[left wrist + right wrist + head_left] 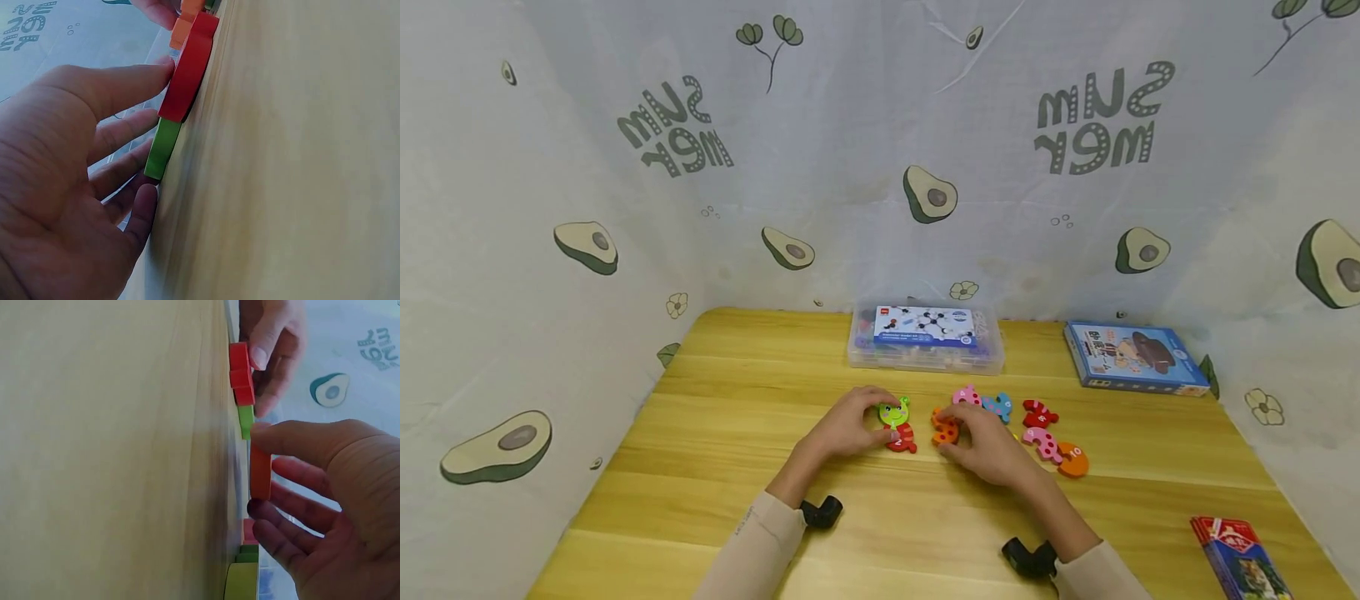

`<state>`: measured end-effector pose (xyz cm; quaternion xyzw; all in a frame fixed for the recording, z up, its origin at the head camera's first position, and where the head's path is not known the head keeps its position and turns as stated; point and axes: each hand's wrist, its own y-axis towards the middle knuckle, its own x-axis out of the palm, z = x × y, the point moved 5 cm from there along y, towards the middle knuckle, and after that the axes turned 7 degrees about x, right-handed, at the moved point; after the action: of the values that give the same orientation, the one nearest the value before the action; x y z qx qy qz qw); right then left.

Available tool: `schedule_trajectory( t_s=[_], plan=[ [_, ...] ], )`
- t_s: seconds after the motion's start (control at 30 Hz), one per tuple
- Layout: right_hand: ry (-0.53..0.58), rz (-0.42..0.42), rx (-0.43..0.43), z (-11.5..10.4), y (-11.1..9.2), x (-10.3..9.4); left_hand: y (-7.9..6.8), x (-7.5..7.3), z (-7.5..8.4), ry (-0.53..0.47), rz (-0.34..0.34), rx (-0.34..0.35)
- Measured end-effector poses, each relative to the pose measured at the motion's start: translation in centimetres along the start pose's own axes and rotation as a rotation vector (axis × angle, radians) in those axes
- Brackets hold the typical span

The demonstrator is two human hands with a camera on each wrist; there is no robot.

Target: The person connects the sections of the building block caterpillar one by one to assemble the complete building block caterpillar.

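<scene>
On the table, a green smiling caterpillar-head piece [892, 414] lies joined to a red puzzle piece [901, 439] marked 2. My left hand [852, 423] rests over this pair. Its thumb touches the red piece, while the other fingers reach around the green head, loosely spread. To the right, my right hand [985, 446] pinches an orange spotted puzzle piece [260, 472] between thumb and fingertips, slightly apart from the red piece. Beyond the right hand lie pink [967, 395] and blue [999, 406] pieces; a yellow one is mostly hidden by it.
Right of the right hand lie a red piece [1040, 413], a pink spotted piece [1042, 444] and an orange piece marked 10 [1073, 460]. A clear plastic case [925, 358] and a blue box [1138, 358] stand behind. Red-and-blue packs [1242, 558] lie at front right.
</scene>
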<state>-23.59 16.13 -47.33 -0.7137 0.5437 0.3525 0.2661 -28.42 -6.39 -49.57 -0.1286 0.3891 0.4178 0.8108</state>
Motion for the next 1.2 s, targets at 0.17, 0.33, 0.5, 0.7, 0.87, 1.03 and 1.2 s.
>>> schedule_trajectory(
  t_s=[0.17, 0.33, 0.5, 0.7, 0.87, 1.03, 1.2],
  plan=[
    [-0.002, 0.021, 0.008, -0.7, -0.1, 0.0, 0.0, -0.2, 0.2, 0.004, 0.007, 0.031],
    [0.034, 0.013, 0.003, -1.6, -0.3, 0.1, -0.1, -0.3, 0.2, 0.003, 0.010, 0.024],
    [0.050, 0.008, -0.027, -2.3, -0.4, 0.7, -0.2, -0.3, 0.3, -0.002, 0.014, 0.019],
    [0.049, 0.025, -0.039, -2.7, -0.4, 1.4, -0.1, -0.3, 0.3, 0.001, 0.014, 0.021],
    [0.030, 0.045, -0.023, -2.9, -0.2, 1.7, 0.0, -0.4, 0.5, 0.001, 0.018, 0.021],
    [0.033, 0.060, 0.016, -3.1, -0.2, 2.0, 0.0, -0.3, 0.4, 0.003, 0.019, 0.008],
    [0.032, 0.076, 0.035, -3.3, -0.1, 2.2, 0.0, -0.2, 0.4, 0.004, 0.016, 0.000]
  ],
)
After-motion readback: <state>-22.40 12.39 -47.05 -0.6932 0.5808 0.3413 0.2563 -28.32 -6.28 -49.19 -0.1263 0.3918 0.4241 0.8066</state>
